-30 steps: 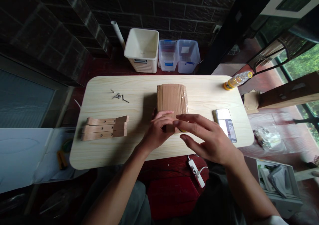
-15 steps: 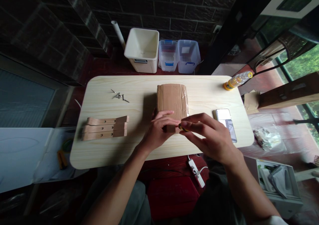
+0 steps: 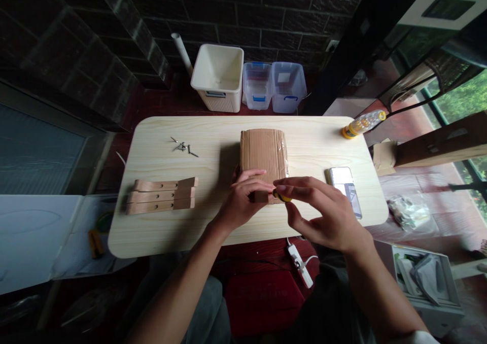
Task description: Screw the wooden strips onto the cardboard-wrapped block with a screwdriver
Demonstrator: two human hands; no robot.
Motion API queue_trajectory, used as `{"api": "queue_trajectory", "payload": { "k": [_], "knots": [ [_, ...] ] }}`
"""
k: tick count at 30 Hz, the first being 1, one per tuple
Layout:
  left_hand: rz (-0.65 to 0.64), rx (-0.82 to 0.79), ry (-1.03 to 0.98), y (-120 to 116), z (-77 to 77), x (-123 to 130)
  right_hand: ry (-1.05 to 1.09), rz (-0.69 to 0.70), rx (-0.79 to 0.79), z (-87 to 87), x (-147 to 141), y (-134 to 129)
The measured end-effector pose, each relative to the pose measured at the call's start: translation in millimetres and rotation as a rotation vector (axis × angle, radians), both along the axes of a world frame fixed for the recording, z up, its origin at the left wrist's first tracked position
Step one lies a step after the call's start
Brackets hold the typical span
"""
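Flat brown cardboard parcel (image 3: 263, 151), bound in clear tape, lies near the middle of the pale pine-grain tabletop (image 3: 228, 237) on my feed. At its near edge sits a small block of brown wood (image 3: 261, 197), partly under the person's left hand (image 3: 241, 199), whose fingers are curled over it and closed against the parcel. The right hand (image 3: 323, 214) is closed too, in a pinch, with its fingertips (image 3: 283, 182) around a small yellow object (image 3: 283, 198) right beside the block. From here I cannot tell exactly what that object is, as the fingers hide most of it.

Left of the parcel lie a small scatter of silver screws (image 3: 183, 147) and three slotted wooden slats (image 3: 160, 197), side by side. To the right sit a smartphone (image 3: 344, 197), lying flat just beside the right hand, and a clear plastic bottle with a yellow cap (image 3: 363, 124), lying on its side near the far edge. Beyond the table stand a square white plastic bin (image 3: 216, 77) and two clear plastic tubs (image 3: 272, 86) — the tubs touching each other.
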State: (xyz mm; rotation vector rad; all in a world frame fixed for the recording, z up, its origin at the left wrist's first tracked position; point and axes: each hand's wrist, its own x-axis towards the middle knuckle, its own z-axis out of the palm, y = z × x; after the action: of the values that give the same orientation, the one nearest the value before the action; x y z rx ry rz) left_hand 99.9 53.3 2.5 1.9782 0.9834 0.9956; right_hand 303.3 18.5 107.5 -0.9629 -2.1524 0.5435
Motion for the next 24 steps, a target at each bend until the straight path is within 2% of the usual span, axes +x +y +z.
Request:
{"api": "queue_trajectory", "payload": {
  "k": [7, 15, 24],
  "knots": [
    [-0.007, -0.016, -0.011, -1.1, 2.4, 0.2, 0.011, -0.051, 0.008, -1.1, 3.6, 1.7],
    [-0.014, -0.007, -0.02, -2.0, 5.2, -1.6, 0.052, -0.026, 0.018, -0.7, 1.7, 2.9],
    [0.001, -0.008, -0.031, -2.7, 1.7, -1.5, 0.057, -0.029, -0.03, 1.8, 1.0, 0.4]
  ]
}}
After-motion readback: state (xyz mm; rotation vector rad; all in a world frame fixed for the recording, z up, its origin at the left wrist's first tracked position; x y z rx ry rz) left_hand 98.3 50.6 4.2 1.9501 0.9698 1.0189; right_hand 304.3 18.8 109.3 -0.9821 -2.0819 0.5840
